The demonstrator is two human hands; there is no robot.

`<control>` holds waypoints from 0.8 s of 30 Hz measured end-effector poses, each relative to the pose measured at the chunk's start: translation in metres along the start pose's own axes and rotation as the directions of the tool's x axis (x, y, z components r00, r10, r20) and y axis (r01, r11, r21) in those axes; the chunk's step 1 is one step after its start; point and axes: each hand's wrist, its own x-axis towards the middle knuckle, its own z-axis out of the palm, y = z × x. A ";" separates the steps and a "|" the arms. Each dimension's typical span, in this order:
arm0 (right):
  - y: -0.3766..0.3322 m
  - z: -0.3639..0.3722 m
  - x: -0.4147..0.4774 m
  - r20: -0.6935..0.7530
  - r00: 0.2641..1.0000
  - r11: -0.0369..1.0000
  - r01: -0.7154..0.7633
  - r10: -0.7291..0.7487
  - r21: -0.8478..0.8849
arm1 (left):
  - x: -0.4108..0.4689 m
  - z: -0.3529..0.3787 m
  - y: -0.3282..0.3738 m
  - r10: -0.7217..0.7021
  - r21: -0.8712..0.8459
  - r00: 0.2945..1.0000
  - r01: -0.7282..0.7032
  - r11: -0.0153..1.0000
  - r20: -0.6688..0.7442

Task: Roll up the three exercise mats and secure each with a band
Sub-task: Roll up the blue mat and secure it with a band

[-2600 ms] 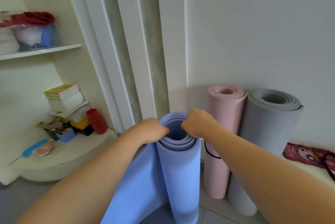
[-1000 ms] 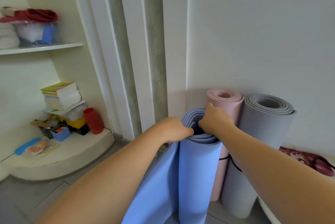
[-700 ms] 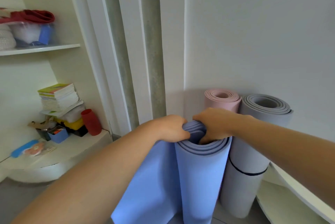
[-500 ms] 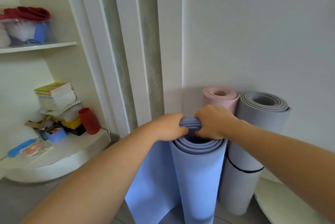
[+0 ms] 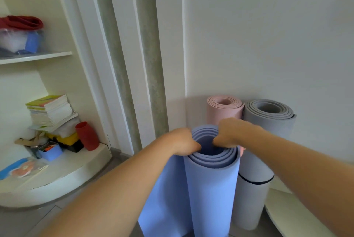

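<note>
Blue foam filled the middle of the view: the blue mat (image 5: pixel 210 188) stood on end on the floor (image 5: pixel 28 219), coiled loosely at the top, with a loose flap (image 5: pixel 161 188) of it hanging down on the left side of the roll. Both hands gripped its upper rim. The left hand (image 5: pixel 184 143) had its fingers curled over the left edge of the coil, and the right hand (image 5: pixel 229 133) was curled over the far right edge with its fingers tucked inside the layers. Just behind the roll, the pink mat (image 5: pixel 224 110) stood upright against the wall (image 5: pixel 268 35); only its top showed, the rest being hidden by the right hand and the blue roll. The grey mat (image 5: pixel 268 119) stood touching it on the right, also rolled and upright, with a thin black band (image 5: pixel 254 181) around its middle. A pale ledge (image 5: pixel 283 211) crowded the floor at the lower right, beside the grey roll. To the left rose white and grey-green door mouldings (image 5: pixel 151 64). Beyond them a curved low shelf (image 5: pixel 57 179) carried a stack of books (image 5: pixel 50 110), a red cup (image 5: pixel 87 136), a yellow box (image 5: pixel 65 138) and a small blue tub (image 5: pixel 51 151). A higher shelf (image 5: pixel 36 57) held a red cloth (image 5: pixel 23 23) on top of some clear bags.
</note>
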 end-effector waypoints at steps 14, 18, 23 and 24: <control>0.011 0.014 0.000 -0.122 0.919 0.921 0.353 -0.374 -0.163 | -0.001 -0.004 -0.009 0.069 -0.148 0.993 -0.055 0.987 0.093; 0.025 0.021 0.009 -0.196 0.933 0.951 0.282 -0.302 -0.124 | -0.016 -0.016 -0.030 0.051 -0.341 0.943 0.068 0.938 0.330; 0.038 0.021 0.009 -0.217 0.961 0.984 0.163 -0.174 -0.067 | -0.016 -0.001 -0.029 0.077 -0.103 0.995 -0.071 0.992 0.060; 0.037 0.020 0.009 -0.221 0.963 0.987 0.142 -0.154 -0.071 | -0.014 0.004 -0.024 0.081 -0.023 0.996 -0.082 0.996 -0.042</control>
